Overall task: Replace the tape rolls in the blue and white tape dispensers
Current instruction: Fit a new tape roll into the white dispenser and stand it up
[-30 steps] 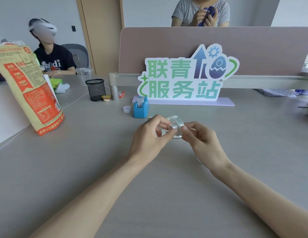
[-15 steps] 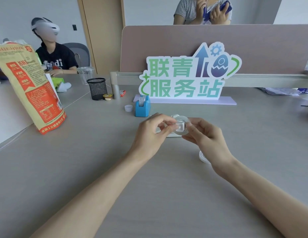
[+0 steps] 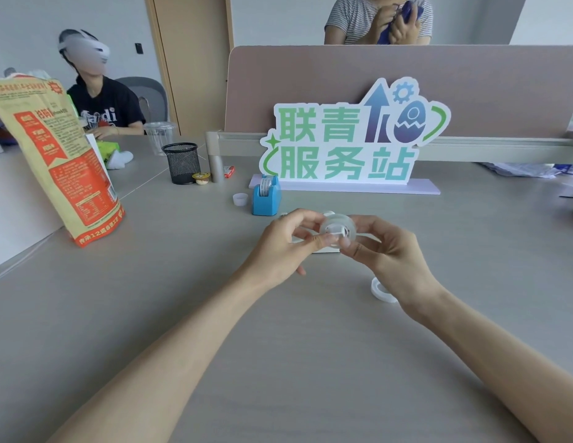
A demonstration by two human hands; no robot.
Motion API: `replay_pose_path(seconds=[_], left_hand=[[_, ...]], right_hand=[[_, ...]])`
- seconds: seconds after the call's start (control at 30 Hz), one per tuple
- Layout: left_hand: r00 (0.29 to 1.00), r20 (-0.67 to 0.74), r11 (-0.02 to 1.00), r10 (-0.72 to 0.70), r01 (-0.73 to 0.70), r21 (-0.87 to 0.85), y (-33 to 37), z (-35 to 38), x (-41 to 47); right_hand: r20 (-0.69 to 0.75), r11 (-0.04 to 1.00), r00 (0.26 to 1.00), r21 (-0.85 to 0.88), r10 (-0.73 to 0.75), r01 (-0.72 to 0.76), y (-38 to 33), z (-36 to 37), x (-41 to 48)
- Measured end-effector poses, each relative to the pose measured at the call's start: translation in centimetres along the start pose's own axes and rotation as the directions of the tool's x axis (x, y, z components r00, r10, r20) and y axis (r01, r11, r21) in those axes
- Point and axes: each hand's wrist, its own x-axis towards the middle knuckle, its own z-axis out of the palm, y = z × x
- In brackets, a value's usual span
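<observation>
Above the middle of the grey table (image 3: pixel 150 314), both my hands pinch a clear tape roll (image 3: pixel 338 227) with a white core piece in its hole. My left hand (image 3: pixel 288 244) grips its left side with thumb and forefinger. My right hand (image 3: pixel 387 251) holds its right side. Behind my hands, mostly hidden, lies the white tape dispenser (image 3: pixel 323 249). The blue tape dispenser (image 3: pixel 266 196) stands upright farther back with a roll in it. A second clear tape roll (image 3: pixel 379 290) lies flat on the table beside my right wrist.
A small white cap (image 3: pixel 240 199) lies left of the blue dispenser. A large sign (image 3: pixel 352 139) stands in front of a desk divider. A tall paper bag (image 3: pixel 54 161) stands at the left, near a black mesh cup (image 3: pixel 181 163). One person sits at the far left, another behind the divider.
The tape roll has turned in my fingers and its white core now faces me. My right hand has lifted slightly, uncovering the second roll on the table.
</observation>
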Motion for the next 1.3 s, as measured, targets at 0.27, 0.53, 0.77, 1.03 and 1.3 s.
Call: replay_pose_path(seconds=[0.27,0.53,0.77,1.03,1.3], left_hand=[[0.999,-0.014,0.999,0.049,-0.049,-0.021,-0.7,0.4,0.5],[0.995,-0.046,0.995,0.091,-0.089,0.054,-1.0,0.5,0.6],[0.992,-0.072,0.989,0.104,-0.096,0.109,-0.8,0.6,0.4],[0.989,-0.11,0.99,0.095,-0.082,0.117,-1.0,0.6,0.5],[0.993,-0.107,0.998,0.047,-0.041,0.05,-0.9,0.7,0.6]], right_hand=[[-0.041,0.999,0.999,-0.044,-0.031,0.029,0.2,0.3,0.1],[-0.082,0.996,0.996,-0.081,-0.046,0.039,0.3,0.6,0.3],[-0.103,0.993,0.993,-0.107,-0.056,0.045,0.4,0.7,0.3],[-0.116,0.986,0.991,-0.155,-0.072,0.054,0.7,1.0,0.7],[-0.119,0.984,0.99,-0.171,-0.073,0.052,1.2,0.8,1.0]])
